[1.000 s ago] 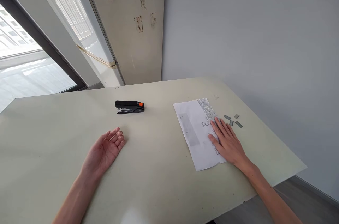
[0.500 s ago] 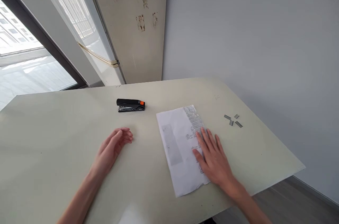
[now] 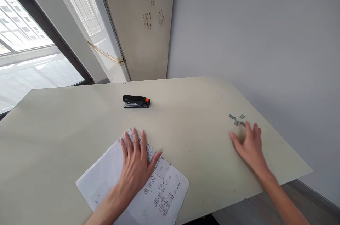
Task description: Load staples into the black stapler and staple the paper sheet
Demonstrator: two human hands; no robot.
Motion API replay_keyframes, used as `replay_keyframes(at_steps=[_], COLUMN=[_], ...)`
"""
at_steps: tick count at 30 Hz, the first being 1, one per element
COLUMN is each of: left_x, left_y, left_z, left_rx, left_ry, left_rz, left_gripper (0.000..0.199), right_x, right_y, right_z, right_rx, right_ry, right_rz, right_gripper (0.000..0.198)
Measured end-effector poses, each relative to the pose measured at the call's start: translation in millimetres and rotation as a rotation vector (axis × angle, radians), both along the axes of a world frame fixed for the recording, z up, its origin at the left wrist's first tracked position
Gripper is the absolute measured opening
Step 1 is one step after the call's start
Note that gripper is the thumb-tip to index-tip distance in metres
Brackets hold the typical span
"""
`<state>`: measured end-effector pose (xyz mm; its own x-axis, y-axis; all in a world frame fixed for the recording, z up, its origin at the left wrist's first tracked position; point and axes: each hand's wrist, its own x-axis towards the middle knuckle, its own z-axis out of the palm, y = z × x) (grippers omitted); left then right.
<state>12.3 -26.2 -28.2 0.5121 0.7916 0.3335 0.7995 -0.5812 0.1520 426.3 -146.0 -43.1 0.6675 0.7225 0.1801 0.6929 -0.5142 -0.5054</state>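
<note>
Touching paper (image 3: 167,189) with left fingers (image 3: 135,143); right fingers (image 3: 249,133) near 4 gray strips (image 3: 236,123).

We cannot read the small print on the paper (image 3: 170,186), which our left hand (image 3: 135,168) partly covers and the bottom edge crops. Our right hand (image 3: 251,148) is blurred; whether it touches the grey strip (image 3: 242,124) is unclear.

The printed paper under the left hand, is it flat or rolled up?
Flat: the printed paper shows its broad face on the table, under the left hand.
</note>
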Motion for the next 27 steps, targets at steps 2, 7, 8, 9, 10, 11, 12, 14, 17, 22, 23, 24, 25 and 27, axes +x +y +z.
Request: replay_keyframes(at_steps=[2,7,8,9,10,11,12,14,17,22,23,24,25,27], left_x=[-3.3,-13.1,-14.3,-15.2,-15.7,-15.9,-15.9,-15.4,-14.8,-9.9,-7.6,-4.8,-1.8,4.1], left_y=[1.4,28.8,35.5,41.5,46.6,50.7,53.6,56.7,56.9,51.9,50.4,48.7,46.9,43.6], left_z=[-3.6,5.0,7.9,10.7,13.1,15.0,16.4,17.7,17.2,14.5,14.0,13.5,13.1,13.4], left_rx=[-0.012,-0.082,-0.099,-0.115,-0.130,-0.141,-0.148,-0.151,-0.153,-0.157,-0.154,-0.148,-0.143,-0.136], left_ry=[0.016,0.036,0.039,0.043,0.047,0.050,0.049,0.040,0.025,0.019,0.019,0.019,0.018,0.007], left_rz=[0.003,-0.259,-0.314,-0.359,-0.395,-0.419,-0.436,-0.451,-0.444,-0.441,-0.449,-0.462,-0.476,-0.510], left_gripper=[0.094,0.089,0.087,0.085,0.083,0.081,0.079,0.077,0.078,0.080,0.080,0.080,0.080,0.080], right_x=[34.5,62.3,62.7,62.4,61.4,59.7,57.0,48.3,25.2,-35.9,-50.5,-65.5,-80.6,-110.2], right_y=[5.8,36.0,43.8,51.5,58.7,65.5,71.7,82.8,98.7,137.0,148.1,160.2,173.1,199.3], right_z=[-8.8,-15.3,-16.2,-17.2,-18.1,-18.8,-19.4,-19.5,-18.1,-18.5,-19.4,-20.5,-21.6,-23.4], right_rx=[-0.060,-0.048,-0.041,-0.038,-0.038,-0.037,-0.030,0.009,0.070,0.098,0.108,0.121,0.137,0.170], right_ry=[0.013,-0.015,-0.026,-0.032,-0.034,-0.034,-0.032,-0.018,0.013,0.042,0.050,0.059,0.069,0.093], right_rz=[-0.112,-0.090,-0.070,-0.049,-0.027,-0.003,0.026,0.108,0.252,0.447,0.484,0.521,0.559,0.632], right_gripper=[0.105,0.107,0.107,0.107,0.107,0.106,0.105,0.101,0.091,0.071,0.069,0.067,0.064,0.059])
